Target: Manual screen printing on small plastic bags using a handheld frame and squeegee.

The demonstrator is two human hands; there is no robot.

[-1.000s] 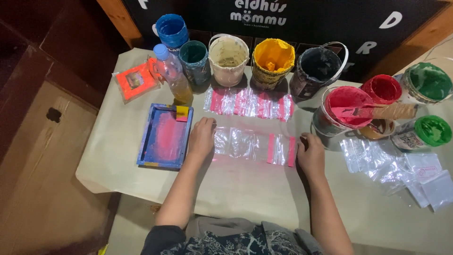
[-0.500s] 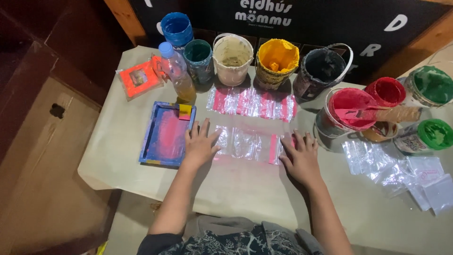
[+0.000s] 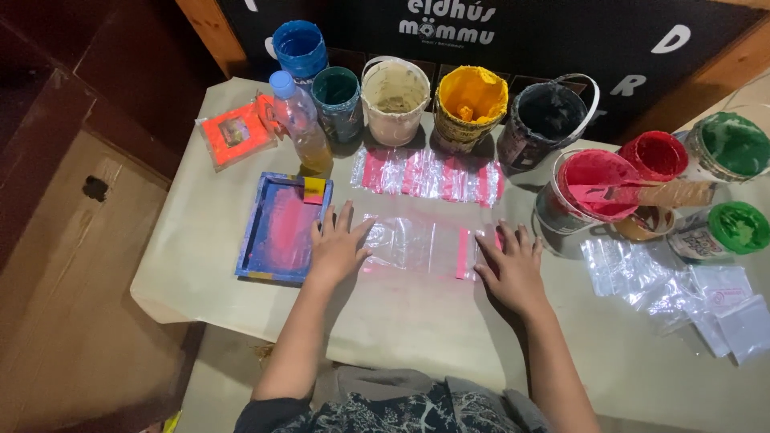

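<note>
An orange frame (image 3: 235,132) lies at the far left of the desk (image 3: 417,329), with a plastic bottle (image 3: 301,122) just beside it; in front of them sits a blue tray (image 3: 277,228) stained pink inside, a small yellow-and-pink block (image 3: 314,190) at its far right corner; the left hand (image 3: 337,250) lies flat, fingers (image 3: 345,218) spread and gripping nothing, its palm just beside the tray and its fingertips on the left end of a clear bag (image 3: 417,244); the bag lies flat on the desk between both hands, a pink strip near its right end; beyond it a row of bags (image 3: 429,175) with pink strips lies side by side; along the back stand paint buckets, blue (image 3: 299,50), teal (image 3: 338,95), cream (image 3: 395,90), yellow (image 3: 472,100) and black (image 3: 549,116); the right hand (image 3: 513,269) rests flat and open at the bag's right end, fingers splayed; further right stand red buckets (image 3: 597,188) and green ones (image 3: 734,144), and a loose pile of bags (image 3: 666,281) lies near the desk's right edge.
</note>
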